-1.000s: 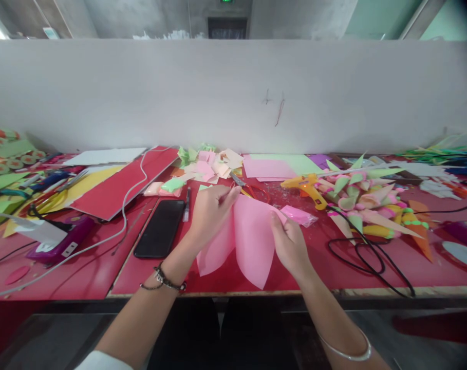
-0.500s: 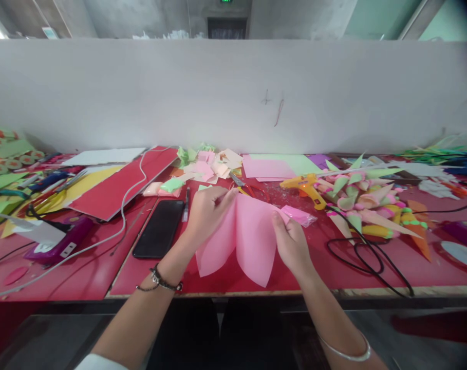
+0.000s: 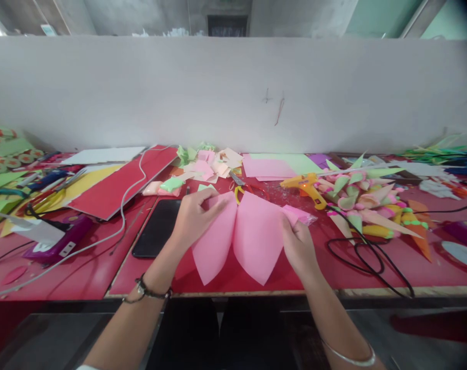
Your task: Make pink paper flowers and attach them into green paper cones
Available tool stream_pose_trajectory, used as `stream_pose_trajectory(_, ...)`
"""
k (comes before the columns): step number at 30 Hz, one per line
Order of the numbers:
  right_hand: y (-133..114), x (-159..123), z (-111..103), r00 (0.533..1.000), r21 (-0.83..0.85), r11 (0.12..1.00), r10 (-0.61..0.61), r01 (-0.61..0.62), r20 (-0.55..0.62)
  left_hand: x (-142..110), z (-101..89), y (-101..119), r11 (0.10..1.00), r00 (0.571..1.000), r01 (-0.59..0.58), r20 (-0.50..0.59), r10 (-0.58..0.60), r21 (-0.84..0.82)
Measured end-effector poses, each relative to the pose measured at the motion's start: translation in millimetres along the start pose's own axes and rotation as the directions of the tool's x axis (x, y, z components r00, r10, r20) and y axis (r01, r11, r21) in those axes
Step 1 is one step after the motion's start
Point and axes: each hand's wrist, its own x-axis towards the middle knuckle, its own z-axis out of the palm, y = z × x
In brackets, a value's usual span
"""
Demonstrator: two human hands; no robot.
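Observation:
A creased sheet of pink paper (image 3: pixel 258 239) spreads between my hands above the red table, split or notched at the top middle, its two halves curving down to points. My left hand (image 3: pixel 197 213) pinches the left half near its upper edge. On the other side my right hand (image 3: pixel 298 239) grips the right edge, thumb on top. Just behind the paper lie scissors (image 3: pixel 239 192) with yellow and red handles, partly covered. A pink packet (image 3: pixel 299 215) in clear wrap sits behind my right hand. The black phone (image 3: pixel 156 228) is left of my left hand.
A yellow glue gun (image 3: pixel 306 187) with a looped black cord lies right, beside many paper cones (image 3: pixel 356 198). Paper scraps (image 3: pixel 210 164) are heaped at the back. Left are a red board (image 3: pixel 121 185), a white cable and a purple power strip (image 3: pixel 66 241).
My hands have moved apart, the left one leftward and slightly down, the right one rightward. The pink paper has opened wider at the top, uncovering more of the scissors.

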Motion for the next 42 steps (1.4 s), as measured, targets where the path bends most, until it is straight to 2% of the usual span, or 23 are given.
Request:
stream_pose_trajectory(4, 3.9, -6.1, -2.3, 0.983, 0.124, 0.992, -0.033, 0.011, 0.178, -23.7, -14.4, -3.5, 0.979, 0.978, 0.204, 0.054, -0.202, -0.031)
stream_pose_trajectory(7, 6.4, -11.2, -3.8, 0.971, 0.086, 0.996, -0.047, 0.027, 0.235, -33.4, -19.7, -8.6, 0.963, 0.965, 0.264, 0.029, -0.262, -0.056)
stream_pose_trajectory(13, 13.5, -13.8, -6.7, 0.987, 0.039, 0.999, -0.031, 0.025, 0.155, -29.9, -19.3, -17.7, 0.980, 0.980, 0.199, 0.032, -0.199, -0.021)
stream_pose_trajectory(20, 23.2, -14.8, -12.9, 0.995, -0.006, 1.000, 0.024, -0.024, 0.101, -29.5, -22.0, -31.1, 0.980, 0.981, 0.193, -0.008, -0.192, 0.044)
stream_pose_trajectory(24, 27.2, -14.8, -18.4, 0.995, -0.050, 0.999, 0.026, -0.021, 0.091, -28.1, -25.7, -39.7, 0.978, 0.980, 0.196, -0.036, -0.194, 0.072)
stream_pose_trajectory(27, 30.0, -15.2, -25.1, 0.999, -0.089, 0.996, 0.021, -0.017, 0.041, -27.9, -29.9, -45.6, 0.971, 0.976, 0.214, -0.066, -0.208, 0.104)
stream_pose_trajectory(30, 33.4, -15.2, -33.7, 1.000, -0.124, 0.992, 0.030, -0.031, -0.008, -27.2, -36.5, -51.4, 0.963, 0.975, 0.221, -0.069, -0.213, 0.153)
stream_pose_trajectory(33, 37.2, -14.2, -40.5, 0.998, -0.138, 0.989, 0.057, -0.060, -0.026, -20.7, -42.8, -58.5, 0.937, 0.976, 0.214, -0.027, -0.215, 0.278)
stream_pose_trajectory(35, 38.9, -13.4, -41.8, 0.994, -0.117, 0.988, 0.104, -0.100, 0.030, -11.0, -44.3, -64.4, 0.913, 0.978, 0.182, 0.027, -0.206, 0.365)
stream_pose_trajectory(38, 38.5, -13.4, -37.9, 0.962, -0.053, 0.988, 0.155, -0.147, 0.225, 8.7, -40.0, -72.3, 0.900, 0.983, 0.070, 0.125, -0.136, 0.430)
stream_pose_trajectory(40, 36.3, -14.5, -32.6, 0.943, -0.063, 0.991, 0.133, -0.119, 0.307, 20.0, -32.9, -72.8, 0.857, 0.988, 0.010, 0.125, -0.087, 0.515)
stream_pose_trajectory(42, 33.9, -15.9, -27.2, 0.946, -0.124, 0.991, 0.083, -0.047, 0.314, 24.8, -23.1, -66.3, 0.805, 0.995, -0.060, 0.100, 0.002, 0.591)
